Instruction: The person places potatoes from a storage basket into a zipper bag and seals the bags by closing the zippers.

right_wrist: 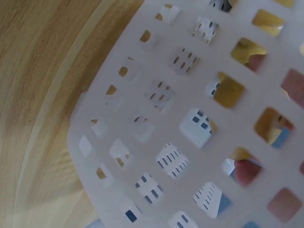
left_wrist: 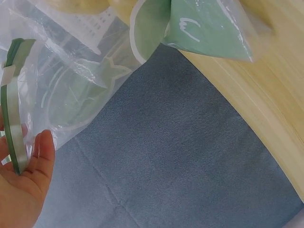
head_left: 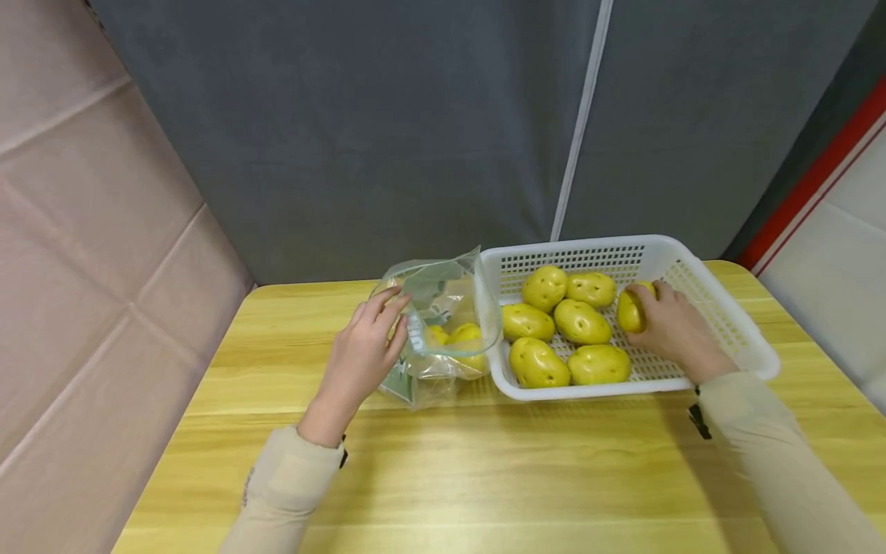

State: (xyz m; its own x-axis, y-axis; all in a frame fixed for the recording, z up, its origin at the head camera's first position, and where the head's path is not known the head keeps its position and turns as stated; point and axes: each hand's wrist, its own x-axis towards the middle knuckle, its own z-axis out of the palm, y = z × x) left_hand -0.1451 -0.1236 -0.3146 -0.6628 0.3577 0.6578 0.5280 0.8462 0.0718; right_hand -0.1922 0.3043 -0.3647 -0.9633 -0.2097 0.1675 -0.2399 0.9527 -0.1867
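Head view puts the right hand point(head_left: 670, 319) around a potato point(head_left: 628, 314) toward the right part of a white basket point(head_left: 588, 392). Its grip is narrowed to the potato's width, fingers at the far side and thumb at the near side. What shows of that potato runs longest from near to far, though the palm covers much of it; whether it is lifted off the basket floor I cannot tell. Right wrist view catches fingertips against yellow only through the basket's holes.

Leftward from this grip lie six other potatoes point(head_left: 582, 322), then, past the basket's left wall, a clear bag point(head_left: 443, 366). So the held potato and the bag's mouth stand well apart, with the left hand point(head_left: 363, 342) much nearer the mouth. That hand reaches in from the lower left, back upward, fingers loosely extended at the rim; a firm pinch does not show. Yellow potatoes point(head_left: 465, 338) sit inside the bag. Both forearms slant inward over the wooden table point(head_left: 498, 477).
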